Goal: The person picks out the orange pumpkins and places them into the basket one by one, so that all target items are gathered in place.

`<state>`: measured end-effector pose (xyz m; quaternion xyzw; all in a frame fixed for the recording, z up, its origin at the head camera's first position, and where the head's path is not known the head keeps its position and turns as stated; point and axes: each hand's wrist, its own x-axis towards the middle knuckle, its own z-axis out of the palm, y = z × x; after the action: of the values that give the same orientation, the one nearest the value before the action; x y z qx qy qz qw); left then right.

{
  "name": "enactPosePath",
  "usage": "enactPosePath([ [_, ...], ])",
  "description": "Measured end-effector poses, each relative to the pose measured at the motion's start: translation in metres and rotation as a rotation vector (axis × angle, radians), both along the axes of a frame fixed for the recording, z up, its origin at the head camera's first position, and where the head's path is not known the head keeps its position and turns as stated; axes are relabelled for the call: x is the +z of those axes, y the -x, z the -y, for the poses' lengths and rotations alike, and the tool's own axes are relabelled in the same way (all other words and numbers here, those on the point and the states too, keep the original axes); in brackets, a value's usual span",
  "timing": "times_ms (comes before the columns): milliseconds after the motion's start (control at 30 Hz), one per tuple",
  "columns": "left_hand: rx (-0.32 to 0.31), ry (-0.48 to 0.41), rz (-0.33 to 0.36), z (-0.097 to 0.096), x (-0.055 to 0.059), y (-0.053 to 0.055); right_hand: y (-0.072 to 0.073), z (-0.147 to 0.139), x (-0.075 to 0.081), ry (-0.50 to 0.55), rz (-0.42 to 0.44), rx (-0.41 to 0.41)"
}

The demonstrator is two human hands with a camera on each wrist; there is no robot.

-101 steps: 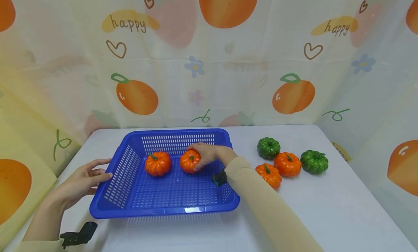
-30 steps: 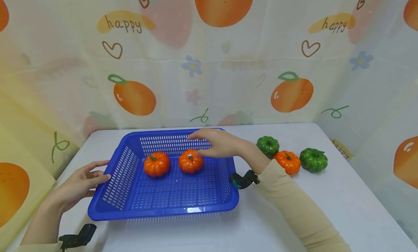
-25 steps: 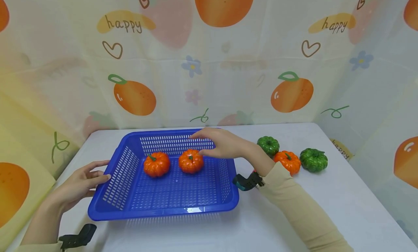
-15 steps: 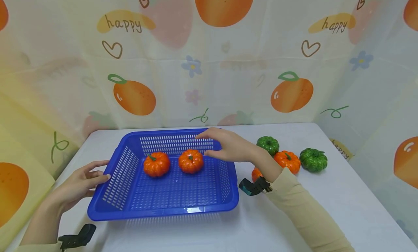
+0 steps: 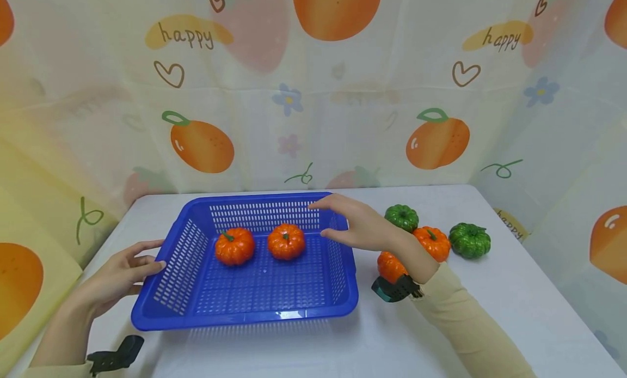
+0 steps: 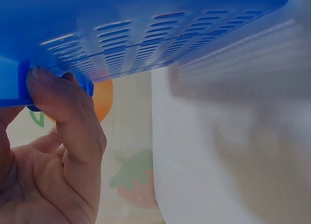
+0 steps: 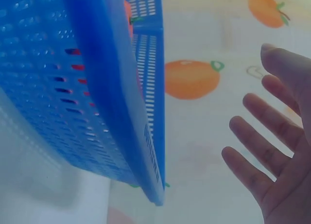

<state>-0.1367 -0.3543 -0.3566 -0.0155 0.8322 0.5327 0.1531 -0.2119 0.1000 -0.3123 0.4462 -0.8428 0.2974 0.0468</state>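
Note:
My left hand grips the left rim of a blue plastic basket; in the left wrist view its fingers curl up against the rim. Two small orange pumpkins sit inside, a left pumpkin and a right pumpkin, a little apart. Over the basket's right rim hovers my right hand, thumb and fingers spread, with nothing in it. The right wrist view shows those fingers apart from the basket wall.
Right of the basket on the white table lie a green pumpkin, an orange pumpkin, another green pumpkin and an orange pumpkin partly hidden by my right wrist. A printed curtain hangs behind.
Earlier my right hand held the right pumpkin inside the basket. It has let go and moved right to above the rim, uncovering part of a pumpkin outside. The left hand stays put.

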Motion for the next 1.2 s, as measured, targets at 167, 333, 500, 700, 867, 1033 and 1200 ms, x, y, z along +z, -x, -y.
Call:
enactPosePath([
  [167, -0.001, -0.005, -0.004, 0.0, 0.0, 0.0, -0.001, -0.011, -0.003, 0.029, -0.005, -0.025],
  [333, 0.0, -0.011, 0.001, -0.001, 0.0, 0.0, -0.003, -0.022, -0.005, 0.056, 0.009, -0.037],
  [500, -0.001, -0.004, -0.003, -0.001, 0.001, 0.0, -0.006, -0.032, -0.009, 0.084, 0.02, -0.051],
  [700, -0.002, -0.008, 0.001, 0.0, 0.0, 0.0, -0.011, -0.045, -0.016, 0.099, 0.011, -0.099],
  [867, -0.005, -0.009, -0.001, 0.001, -0.001, 0.0, -0.013, -0.056, -0.02, 0.124, 0.004, -0.143],
  [1033, 0.001, -0.008, -0.001, 0.001, -0.001, 0.0, -0.015, -0.067, -0.022, 0.142, 0.021, -0.175],
  [1200, -0.002, -0.012, -0.006, 0.001, -0.001, -0.001, -0.016, -0.078, -0.029, 0.156, 0.034, -0.205],
])
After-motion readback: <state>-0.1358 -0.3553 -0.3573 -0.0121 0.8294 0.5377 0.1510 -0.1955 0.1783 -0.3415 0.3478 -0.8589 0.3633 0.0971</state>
